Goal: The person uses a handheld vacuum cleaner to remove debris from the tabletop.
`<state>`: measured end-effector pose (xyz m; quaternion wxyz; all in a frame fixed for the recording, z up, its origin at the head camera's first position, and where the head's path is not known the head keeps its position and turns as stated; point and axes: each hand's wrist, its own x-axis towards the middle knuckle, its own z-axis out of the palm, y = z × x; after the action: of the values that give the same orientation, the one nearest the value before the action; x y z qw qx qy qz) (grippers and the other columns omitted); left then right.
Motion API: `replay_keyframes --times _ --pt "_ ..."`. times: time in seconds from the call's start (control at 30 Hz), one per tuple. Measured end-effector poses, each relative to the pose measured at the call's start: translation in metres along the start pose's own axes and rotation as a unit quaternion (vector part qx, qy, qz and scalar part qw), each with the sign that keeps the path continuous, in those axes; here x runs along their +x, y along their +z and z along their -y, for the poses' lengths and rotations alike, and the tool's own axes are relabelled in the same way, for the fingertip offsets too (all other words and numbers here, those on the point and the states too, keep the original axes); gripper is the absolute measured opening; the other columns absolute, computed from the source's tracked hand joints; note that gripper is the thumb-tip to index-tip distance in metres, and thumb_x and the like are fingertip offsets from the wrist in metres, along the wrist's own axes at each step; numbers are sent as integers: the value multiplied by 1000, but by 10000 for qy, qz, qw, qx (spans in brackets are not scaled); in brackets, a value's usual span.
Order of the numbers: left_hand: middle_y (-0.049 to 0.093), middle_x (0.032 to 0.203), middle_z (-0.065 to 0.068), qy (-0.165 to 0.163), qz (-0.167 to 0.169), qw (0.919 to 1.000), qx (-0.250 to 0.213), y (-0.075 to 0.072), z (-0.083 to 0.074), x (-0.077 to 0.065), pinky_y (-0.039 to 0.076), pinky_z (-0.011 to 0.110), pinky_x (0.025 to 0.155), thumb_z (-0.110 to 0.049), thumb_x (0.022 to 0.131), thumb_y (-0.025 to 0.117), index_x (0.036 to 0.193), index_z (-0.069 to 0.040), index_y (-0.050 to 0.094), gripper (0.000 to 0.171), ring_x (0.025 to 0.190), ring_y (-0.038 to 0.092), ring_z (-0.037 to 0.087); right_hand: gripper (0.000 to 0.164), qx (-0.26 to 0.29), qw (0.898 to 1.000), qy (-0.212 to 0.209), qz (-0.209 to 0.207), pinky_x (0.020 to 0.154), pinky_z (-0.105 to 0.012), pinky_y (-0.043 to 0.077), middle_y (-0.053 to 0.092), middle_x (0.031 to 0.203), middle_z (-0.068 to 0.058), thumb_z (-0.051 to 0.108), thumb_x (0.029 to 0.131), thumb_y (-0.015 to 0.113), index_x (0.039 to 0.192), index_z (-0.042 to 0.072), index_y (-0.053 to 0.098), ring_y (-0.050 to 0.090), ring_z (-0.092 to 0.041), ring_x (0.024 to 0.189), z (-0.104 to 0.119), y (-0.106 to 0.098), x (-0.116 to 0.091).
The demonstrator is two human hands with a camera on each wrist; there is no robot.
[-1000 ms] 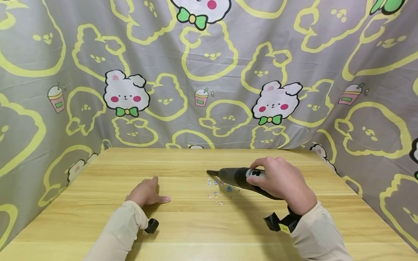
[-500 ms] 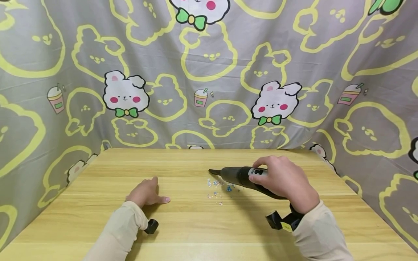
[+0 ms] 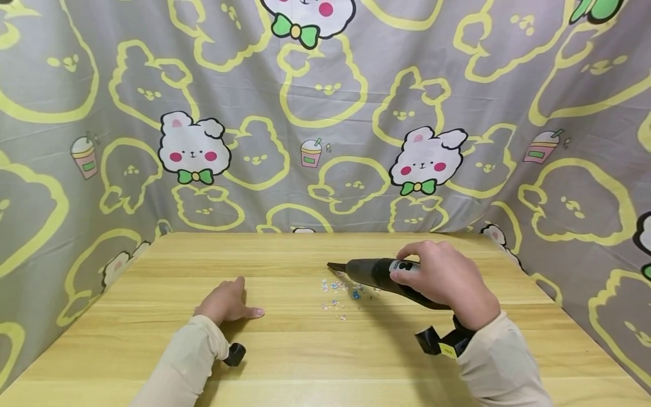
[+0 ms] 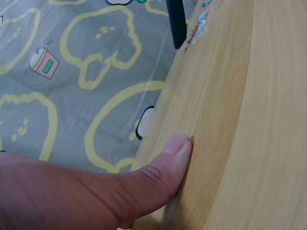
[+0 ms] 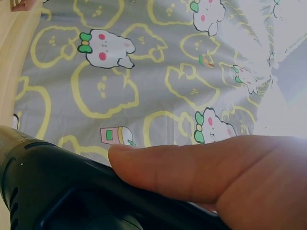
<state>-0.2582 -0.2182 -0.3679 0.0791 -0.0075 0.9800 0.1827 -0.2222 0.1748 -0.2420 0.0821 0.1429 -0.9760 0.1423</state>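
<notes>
My right hand [image 3: 447, 277] grips a black handheld vacuum cleaner [image 3: 371, 273] by its handle, fingers over the top. Its narrow nozzle [image 3: 336, 267] points left and sits low over the table, just beyond small blue, white and pink scraps [image 3: 335, 286]. In the right wrist view the thumb [image 5: 163, 167] lies along the dark body [image 5: 72, 187] of the vacuum. To the left of the scraps, my left hand [image 3: 229, 301] rests on the table holding nothing, thumb stretched out to the right. The left wrist view shows that thumb [image 4: 168, 167] on the wood and the nozzle tip [image 4: 177, 28] near the scraps.
The wooden table [image 3: 285, 350] reaches back to a grey curtain [image 3: 351, 102] printed with yellow outlines and white rabbits, which also hangs along both sides. A small black camera [image 3: 235, 354] sits at the left wrist, another black mount [image 3: 442, 341] at the right.
My right hand has drawn the vacuum slightly to the right, so the nozzle tip has shifted a little right too. Some scraps now show beneath its body. The left hand stays in place.
</notes>
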Motion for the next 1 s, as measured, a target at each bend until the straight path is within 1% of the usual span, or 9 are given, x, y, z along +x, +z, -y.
replay_keyframes --times 0.2,0.4,0.67,0.83,1.0 --pt "38 139 38 34 -4 10000 5 0 0 1 33 66 100 -54 72 80 141 13 33 108 129 35 54 35 18 10000 79 34 58 -42 49 66 115 -16 41 83 75 112 21 72 62 -30 95 -2 -2 0" --pt "38 139 38 45 -22 10000 32 1 1 2 33 66 100 -55 72 80 141 14 33 108 129 35 54 38 1 9999 140 62 60 -41 49 65 116 -17 42 83 75 113 20 72 62 -29 93 -4 -3 -1" --pt "38 139 38 42 26 10000 1 2 0 1 34 67 98 -53 73 80 142 13 33 106 129 35 53 40 -12 9999 137 88 57 -40 48 65 115 -17 42 83 75 114 19 72 61 -28 92 -5 -1 0" --pt "38 139 38 48 7 10000 33 2 0 1 33 69 97 -55 72 79 142 12 33 107 129 34 54 36 -19 9998 148 109 56 -39 47 65 115 -16 43 83 74 111 21 72 61 -28 92 -5 0 1" --pt "39 138 38 104 -23 9999 31 1 1 0 34 66 99 -53 73 80 141 14 32 107 128 35 54 30 52 9998 102 133 56 -39 47 67 110 -15 40 83 75 106 21 74 61 -26 89 -4 2 2"
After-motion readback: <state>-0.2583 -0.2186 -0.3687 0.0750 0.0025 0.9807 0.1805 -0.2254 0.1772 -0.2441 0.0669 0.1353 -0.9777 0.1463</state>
